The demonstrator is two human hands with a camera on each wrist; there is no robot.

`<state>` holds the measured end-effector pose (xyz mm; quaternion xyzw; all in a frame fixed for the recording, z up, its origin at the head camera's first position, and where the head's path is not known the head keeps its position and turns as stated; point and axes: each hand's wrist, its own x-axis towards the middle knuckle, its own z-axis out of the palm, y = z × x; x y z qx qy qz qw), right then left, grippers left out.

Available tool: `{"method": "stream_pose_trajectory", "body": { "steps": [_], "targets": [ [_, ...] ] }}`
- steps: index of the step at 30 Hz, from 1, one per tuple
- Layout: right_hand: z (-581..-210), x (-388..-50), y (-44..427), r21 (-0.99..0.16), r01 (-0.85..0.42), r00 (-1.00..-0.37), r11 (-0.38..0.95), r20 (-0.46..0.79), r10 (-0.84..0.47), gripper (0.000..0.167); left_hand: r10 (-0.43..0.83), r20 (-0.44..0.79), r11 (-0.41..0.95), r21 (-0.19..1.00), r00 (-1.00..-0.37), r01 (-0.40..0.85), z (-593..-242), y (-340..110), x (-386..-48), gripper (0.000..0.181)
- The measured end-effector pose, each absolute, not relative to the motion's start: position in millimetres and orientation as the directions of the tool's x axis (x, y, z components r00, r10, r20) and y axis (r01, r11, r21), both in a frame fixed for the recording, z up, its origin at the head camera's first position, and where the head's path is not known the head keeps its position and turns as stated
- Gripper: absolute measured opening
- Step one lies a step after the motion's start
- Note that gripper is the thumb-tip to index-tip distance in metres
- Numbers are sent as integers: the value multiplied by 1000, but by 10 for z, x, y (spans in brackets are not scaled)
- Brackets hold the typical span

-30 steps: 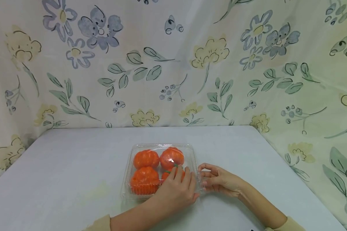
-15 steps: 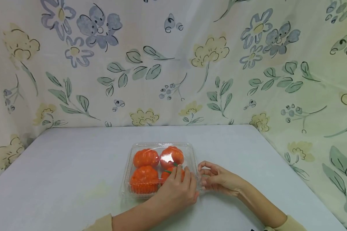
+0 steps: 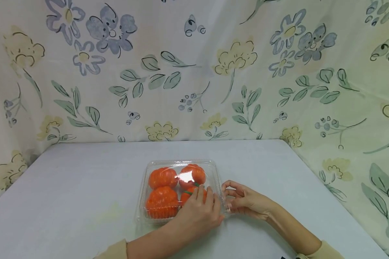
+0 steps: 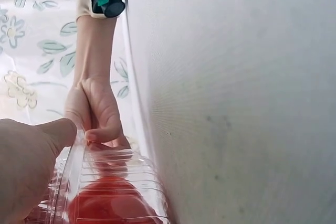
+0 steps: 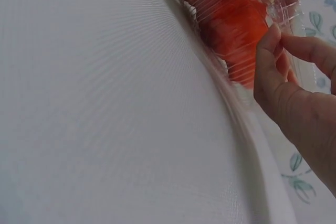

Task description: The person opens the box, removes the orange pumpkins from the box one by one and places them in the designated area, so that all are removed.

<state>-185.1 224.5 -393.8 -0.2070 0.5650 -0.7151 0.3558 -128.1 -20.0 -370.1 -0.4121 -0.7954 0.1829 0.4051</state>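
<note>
A clear plastic clamshell box with a ribbed side sits on the table, its lid lying over several orange-red, lobed, pumpkin-like fruits. Green stems show on the near right one, which is partly hidden by my left hand. That hand rests across the lid's near right corner, fingers spread on top, its thumb at the rim. At the right edge of the box, my right hand pinches the rim between thumb and forefinger; in the right wrist view these fingertips meet at the plastic edge.
The box stands mid-table on a white tabletop. A floral curtain hangs behind the table and along both sides. A small dark camera is strapped at the right sleeve in the left wrist view.
Both hands stay at the same places on the box. Only a very slight shift of the left fingers and of the whole view shows.
</note>
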Motion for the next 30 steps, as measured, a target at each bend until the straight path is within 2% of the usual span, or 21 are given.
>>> {"method": "stream_pose_trajectory", "body": {
  "steps": [12, 20, 26, 30],
  "targets": [
    [-3937, -1859, 2239, -958, 263, -661, -115, -93, -744, 35, 754, 602, 638, -575, -263, 513, -3788, -163, -1375, 46],
    [-3928, -1852, 2243, -960, 255, -666, -115, -89, -740, 35, 751, 596, 643, -558, -286, 525, -3783, -160, -1366, 45],
    [-3928, -1838, 2241, -964, 242, -671, -109, -86, -736, 34, 754, 595, 635, -553, -278, 540, -3772, -166, -1364, 43],
    [-3966, -1819, 2200, -969, 221, -650, -110, -62, -757, 39, 776, 563, 613, -567, -285, 549, -3714, -205, -1381, 29]
  ]
}}
